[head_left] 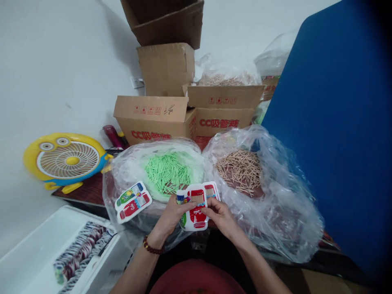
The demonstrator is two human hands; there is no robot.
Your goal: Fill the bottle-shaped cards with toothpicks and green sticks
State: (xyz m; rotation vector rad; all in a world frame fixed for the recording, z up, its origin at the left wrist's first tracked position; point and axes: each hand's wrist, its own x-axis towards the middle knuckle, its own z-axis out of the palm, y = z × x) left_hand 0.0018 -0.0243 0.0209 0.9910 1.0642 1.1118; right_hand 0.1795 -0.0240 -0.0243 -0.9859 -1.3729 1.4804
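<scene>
Left hand [172, 214], lower centre of frame: narrow grip, holding flat bottle-shaped red-white-green packets [198, 223]. Right hand [223, 217]: grip also narrow, pinching at their right edge.

We have open room above the green sticks [168, 173] and brown sticks [240, 171] — though the held cola packs [197, 219] crowd the green heap's near edge. Cardboard boxes [153, 118] block us behind, and a blue panel [330, 122] walls off our right.
</scene>
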